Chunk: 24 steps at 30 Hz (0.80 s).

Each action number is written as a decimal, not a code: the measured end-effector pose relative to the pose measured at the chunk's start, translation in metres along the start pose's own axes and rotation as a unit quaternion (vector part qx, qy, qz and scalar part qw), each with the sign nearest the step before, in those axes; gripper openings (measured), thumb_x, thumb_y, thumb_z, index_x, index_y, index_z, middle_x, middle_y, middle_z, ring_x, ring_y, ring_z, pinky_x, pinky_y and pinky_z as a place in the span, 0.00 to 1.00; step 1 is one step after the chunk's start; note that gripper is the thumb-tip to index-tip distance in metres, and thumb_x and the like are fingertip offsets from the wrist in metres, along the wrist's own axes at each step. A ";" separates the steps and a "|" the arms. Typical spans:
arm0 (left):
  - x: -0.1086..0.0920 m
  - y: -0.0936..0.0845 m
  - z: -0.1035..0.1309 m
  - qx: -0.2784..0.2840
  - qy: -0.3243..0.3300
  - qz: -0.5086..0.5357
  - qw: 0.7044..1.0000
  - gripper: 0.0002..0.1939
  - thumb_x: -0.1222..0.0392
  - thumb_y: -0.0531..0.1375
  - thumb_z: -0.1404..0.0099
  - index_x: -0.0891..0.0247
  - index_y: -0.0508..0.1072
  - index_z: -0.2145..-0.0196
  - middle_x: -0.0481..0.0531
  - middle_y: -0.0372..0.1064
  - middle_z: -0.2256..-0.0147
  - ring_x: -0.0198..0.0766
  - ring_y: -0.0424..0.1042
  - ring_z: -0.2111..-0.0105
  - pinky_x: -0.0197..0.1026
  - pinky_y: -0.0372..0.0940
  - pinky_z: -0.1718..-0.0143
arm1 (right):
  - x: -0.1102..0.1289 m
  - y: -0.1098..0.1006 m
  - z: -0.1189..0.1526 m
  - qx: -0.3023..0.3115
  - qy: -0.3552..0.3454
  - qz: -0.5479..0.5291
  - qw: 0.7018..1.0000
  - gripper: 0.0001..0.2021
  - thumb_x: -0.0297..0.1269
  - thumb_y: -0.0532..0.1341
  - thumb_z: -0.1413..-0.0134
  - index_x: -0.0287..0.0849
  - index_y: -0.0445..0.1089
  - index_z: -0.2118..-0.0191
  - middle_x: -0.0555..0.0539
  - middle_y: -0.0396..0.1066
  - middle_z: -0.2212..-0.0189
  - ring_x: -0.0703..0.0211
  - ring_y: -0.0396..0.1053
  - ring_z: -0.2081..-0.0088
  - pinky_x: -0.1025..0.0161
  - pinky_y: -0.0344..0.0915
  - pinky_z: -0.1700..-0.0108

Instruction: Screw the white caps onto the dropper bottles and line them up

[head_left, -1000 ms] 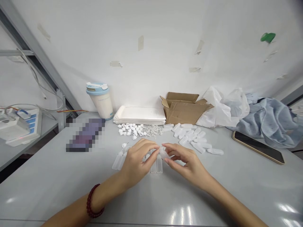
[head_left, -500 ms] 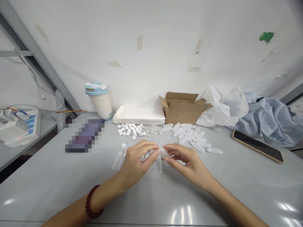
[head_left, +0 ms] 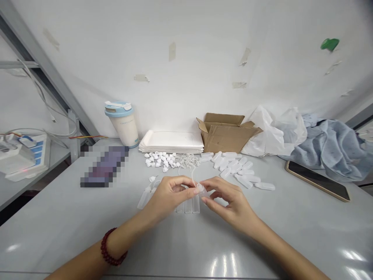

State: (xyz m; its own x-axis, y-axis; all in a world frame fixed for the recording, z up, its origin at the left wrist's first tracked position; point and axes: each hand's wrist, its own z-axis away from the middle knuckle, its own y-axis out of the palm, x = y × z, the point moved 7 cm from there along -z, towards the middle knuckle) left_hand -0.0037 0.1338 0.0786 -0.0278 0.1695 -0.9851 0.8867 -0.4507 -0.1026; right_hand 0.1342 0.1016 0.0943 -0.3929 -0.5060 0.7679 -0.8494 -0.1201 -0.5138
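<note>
My right hand [head_left: 225, 194] is closed around a small translucent plastic bottle [head_left: 204, 191], tilted with its open neck toward my left hand. My left hand [head_left: 175, 192] pinches the lower end of a thin white strap [head_left: 194, 175] right at the bottle's neck; the strap's free end curves upward. Whether its lower end circles the neck is hard to see. Beneath my hands, several similar bottles [head_left: 188, 206] lie side by side. More bottles, fitted with straps, lie partly behind my left hand, near a single white cap [head_left: 152, 179].
Behind my hands sit piles of white caps [head_left: 159, 159], tangled straps [head_left: 189, 159] and loose bottles [head_left: 236, 167]. Farther back stand a cup [head_left: 122, 126], white envelopes [head_left: 175, 142], a cardboard box [head_left: 229, 138] and a plastic bag [head_left: 266, 134]. A phone [head_left: 316, 181] lies right.
My left hand has shifted slightly, its fingers now lower at the bottle's neck. The strap leans further left, and the bottle's open mouth now shows.
</note>
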 end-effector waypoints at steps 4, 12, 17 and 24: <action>0.001 0.000 0.000 -0.006 -0.005 -0.009 1.000 0.05 0.61 0.61 0.38 0.61 0.78 0.68 0.52 0.76 0.66 0.40 0.74 0.64 0.40 0.70 0.61 | -0.001 0.000 0.001 -0.005 0.008 -0.005 1.000 0.10 0.34 0.60 0.43 0.45 0.71 0.55 0.45 0.71 0.64 0.60 0.70 0.63 0.63 0.72 0.67; -0.003 0.003 0.002 -0.016 0.056 -0.120 0.991 0.10 0.63 0.56 0.35 0.58 0.78 0.64 0.50 0.75 0.65 0.39 0.74 0.64 0.40 0.69 0.63 | -0.012 0.003 0.003 -0.020 0.090 -0.047 0.995 0.08 0.37 0.61 0.46 0.43 0.69 0.60 0.45 0.71 0.64 0.59 0.71 0.63 0.65 0.73 0.68; -0.011 0.005 0.009 -0.073 0.153 -0.251 0.953 0.11 0.68 0.55 0.36 0.61 0.77 0.62 0.52 0.74 0.65 0.39 0.72 0.65 0.39 0.68 0.68 | -0.030 0.004 0.005 -0.016 0.212 -0.036 0.976 0.06 0.37 0.61 0.49 0.41 0.66 0.66 0.48 0.71 0.73 0.59 0.71 0.70 0.66 0.69 0.74; -0.012 0.012 0.015 -0.080 0.242 -0.338 0.906 0.10 0.70 0.55 0.35 0.65 0.73 0.59 0.54 0.71 0.65 0.40 0.68 0.63 0.42 0.66 0.63 | -0.053 0.005 0.005 0.010 0.270 -0.009 0.963 0.06 0.36 0.60 0.52 0.40 0.66 0.70 0.48 0.70 0.74 0.59 0.69 0.70 0.64 0.67 0.71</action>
State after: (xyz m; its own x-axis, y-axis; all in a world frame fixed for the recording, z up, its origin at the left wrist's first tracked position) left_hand 0.0007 0.1135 0.0867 -0.4174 0.7412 -0.5258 0.7994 0.0244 -0.6003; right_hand 0.1527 0.1236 0.0497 -0.5077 0.0132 0.8614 -0.8535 -0.1435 -0.5009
